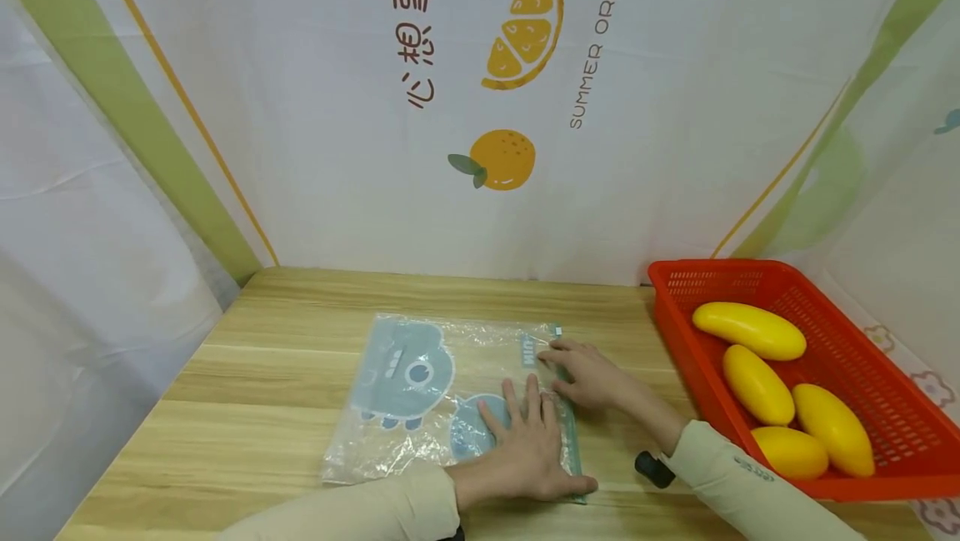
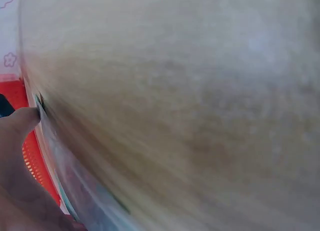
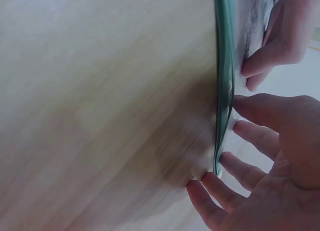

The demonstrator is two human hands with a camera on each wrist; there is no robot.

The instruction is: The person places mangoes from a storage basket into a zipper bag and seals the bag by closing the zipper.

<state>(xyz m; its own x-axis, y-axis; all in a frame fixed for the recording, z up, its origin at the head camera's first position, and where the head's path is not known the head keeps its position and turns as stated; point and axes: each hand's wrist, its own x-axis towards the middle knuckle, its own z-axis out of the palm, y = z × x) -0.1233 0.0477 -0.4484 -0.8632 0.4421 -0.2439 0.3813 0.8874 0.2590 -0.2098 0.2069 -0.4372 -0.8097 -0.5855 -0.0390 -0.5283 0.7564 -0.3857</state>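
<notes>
On the tabletop point(image 1: 262, 374), the clear bag point(image 1: 405, 433) lies flat around the middle, its green strip point(image 1: 573, 441) along the right edge. I judge I'm smoothing it and working that strip; the next move seems to call for light, even pressure along it. My left hand point(image 1: 521, 453) lies palm down over the bag's near right part, fingers spread apart, thumb reaching right across the strip. Farther off, my right hand point(image 1: 591, 376) comes in from the right, its fingers slightly apart, touching the bag's edge. To the right sits a red basket point(image 1: 885, 487) of yellow fruit point(image 1: 750, 330).
</notes>
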